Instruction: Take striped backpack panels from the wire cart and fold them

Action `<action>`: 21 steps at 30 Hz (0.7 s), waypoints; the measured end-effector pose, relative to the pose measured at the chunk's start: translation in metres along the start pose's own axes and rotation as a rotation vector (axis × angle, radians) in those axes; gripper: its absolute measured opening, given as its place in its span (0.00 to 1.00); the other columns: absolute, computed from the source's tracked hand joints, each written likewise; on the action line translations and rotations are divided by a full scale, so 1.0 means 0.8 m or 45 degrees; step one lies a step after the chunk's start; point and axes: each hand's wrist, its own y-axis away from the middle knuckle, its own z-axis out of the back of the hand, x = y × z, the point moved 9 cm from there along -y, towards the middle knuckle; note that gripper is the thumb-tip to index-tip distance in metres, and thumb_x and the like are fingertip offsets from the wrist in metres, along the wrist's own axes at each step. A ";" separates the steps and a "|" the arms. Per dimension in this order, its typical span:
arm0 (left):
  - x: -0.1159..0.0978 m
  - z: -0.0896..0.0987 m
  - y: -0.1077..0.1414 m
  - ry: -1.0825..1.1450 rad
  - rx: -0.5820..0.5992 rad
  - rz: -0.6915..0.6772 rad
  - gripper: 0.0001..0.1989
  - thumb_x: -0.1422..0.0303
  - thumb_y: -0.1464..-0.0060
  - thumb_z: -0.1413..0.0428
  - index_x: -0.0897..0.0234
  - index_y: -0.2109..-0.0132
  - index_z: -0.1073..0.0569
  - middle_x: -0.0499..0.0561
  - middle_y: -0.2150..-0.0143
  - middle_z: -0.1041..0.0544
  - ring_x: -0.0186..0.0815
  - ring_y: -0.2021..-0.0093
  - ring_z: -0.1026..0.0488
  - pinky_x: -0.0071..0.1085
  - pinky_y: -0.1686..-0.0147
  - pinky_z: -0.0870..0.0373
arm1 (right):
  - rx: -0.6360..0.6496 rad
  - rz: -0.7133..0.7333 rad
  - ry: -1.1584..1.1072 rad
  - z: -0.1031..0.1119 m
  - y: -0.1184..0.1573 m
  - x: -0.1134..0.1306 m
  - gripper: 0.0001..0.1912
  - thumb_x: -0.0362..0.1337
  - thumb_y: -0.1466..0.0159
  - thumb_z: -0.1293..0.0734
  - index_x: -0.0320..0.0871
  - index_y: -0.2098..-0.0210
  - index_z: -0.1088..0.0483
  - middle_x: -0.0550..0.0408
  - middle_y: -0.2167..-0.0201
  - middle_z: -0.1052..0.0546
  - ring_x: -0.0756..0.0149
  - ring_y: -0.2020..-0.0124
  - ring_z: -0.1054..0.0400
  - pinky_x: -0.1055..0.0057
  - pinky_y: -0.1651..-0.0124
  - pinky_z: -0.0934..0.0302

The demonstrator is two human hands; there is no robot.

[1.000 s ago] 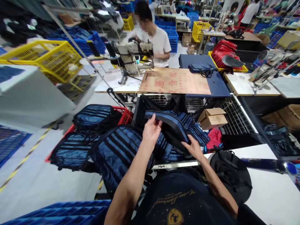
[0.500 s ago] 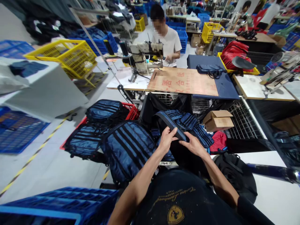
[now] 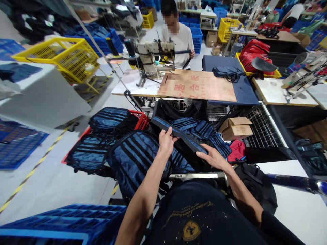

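A long blue-and-black fabric strip (image 3: pixel 186 139) stretches slantwise in front of me, its far end up at the left. My left hand (image 3: pixel 166 142) is closed around it near the middle, thumb and fingers on its edges. Lower down, my right hand (image 3: pixel 211 157) pinches the strip's near right end. Beneath it, blue bag pieces with black stripes (image 3: pixel 203 130) lie in a black-lined wire cart (image 3: pixel 274 127). Left of my left hand stands a blue backpack with black stripes (image 3: pixel 134 151).
More striped backpacks (image 3: pixel 88 151) rest on a red crate (image 3: pixel 141 120). A cardboard box (image 3: pixel 236 128) and red cloth (image 3: pixel 237 150) sit in the cart at right. Beyond it, a co-worker (image 3: pixel 178 37) handles a dark strip behind a sewing machine (image 3: pixel 153 56). A blue crate (image 3: pixel 63 221) stands lower left.
The fabric strip has gone from curved over to drawn out nearly straight. My left hand has moved left along with it, so my hands are farther apart. The co-worker's hand has risen.
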 end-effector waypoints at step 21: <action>0.100 -0.032 0.112 -0.338 0.658 0.349 0.26 0.51 0.46 0.25 0.66 0.48 0.16 0.60 0.52 0.14 0.44 0.53 0.17 0.36 0.53 0.21 | -0.128 -0.131 0.173 -0.019 -0.011 -0.013 0.35 0.43 0.32 0.29 0.55 0.26 0.33 0.55 0.54 0.14 0.54 0.60 0.18 0.62 0.54 0.27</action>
